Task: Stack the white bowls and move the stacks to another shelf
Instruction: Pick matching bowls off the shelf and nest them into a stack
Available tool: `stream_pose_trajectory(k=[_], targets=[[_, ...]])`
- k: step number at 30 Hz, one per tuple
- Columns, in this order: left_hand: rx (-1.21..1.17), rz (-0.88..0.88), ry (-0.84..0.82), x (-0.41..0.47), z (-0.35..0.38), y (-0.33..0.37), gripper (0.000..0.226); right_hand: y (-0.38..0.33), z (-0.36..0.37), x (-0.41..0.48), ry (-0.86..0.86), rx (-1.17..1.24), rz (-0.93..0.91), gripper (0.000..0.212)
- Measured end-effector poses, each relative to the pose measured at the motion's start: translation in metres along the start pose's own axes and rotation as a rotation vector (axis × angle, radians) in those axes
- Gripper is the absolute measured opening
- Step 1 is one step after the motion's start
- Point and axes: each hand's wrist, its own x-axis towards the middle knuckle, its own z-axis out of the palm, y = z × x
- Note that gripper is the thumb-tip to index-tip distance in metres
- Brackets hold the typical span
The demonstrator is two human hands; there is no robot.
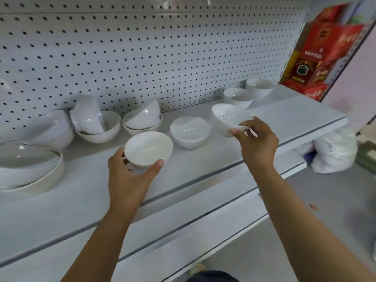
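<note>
The left hand (130,176) cups the first bowl (147,148) from below, over the shelf (203,165). The right hand (256,141) pinches the rim of the tilted second bowl (225,117). The third bowl (189,132) stands upright on the shelf between them.

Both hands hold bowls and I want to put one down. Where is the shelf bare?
Free: the shelf front, nearer than the left hand; also its right end, beyond the right hand. Crowded: back left, with piled bowls and wide dishes.
</note>
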Motion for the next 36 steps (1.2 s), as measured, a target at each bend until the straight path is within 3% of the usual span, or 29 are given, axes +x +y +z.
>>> stream_pose_trajectory(k=[14,17,21,25,30,36], targets=[[0.113,0.010,-0.032,-0.001,0.001,-0.004,0.105,0.027,0.015,0.010,-0.050,-0.161,0.090,0.028],[0.094,0.003,-0.031,-0.001,0.001,-0.002,0.106,0.027,0.011,0.008,-0.102,-0.219,0.034,0.038],[0.060,-0.003,-0.009,-0.002,0.001,0.000,0.105,0.018,0.009,0.005,-0.156,-0.360,-0.094,0.068],[0.035,-0.003,0.028,-0.002,0.001,0.001,0.103,-0.001,0.024,0.013,-0.220,-0.364,-0.235,0.063],[0.026,-0.025,0.112,0.000,0.000,0.001,0.093,-0.033,0.072,0.030,-0.534,-0.216,-0.178,0.067],[-0.018,-0.069,0.177,0.001,-0.003,0.001,0.099,-0.058,0.153,0.046,-0.923,-0.307,-0.217,0.084]])
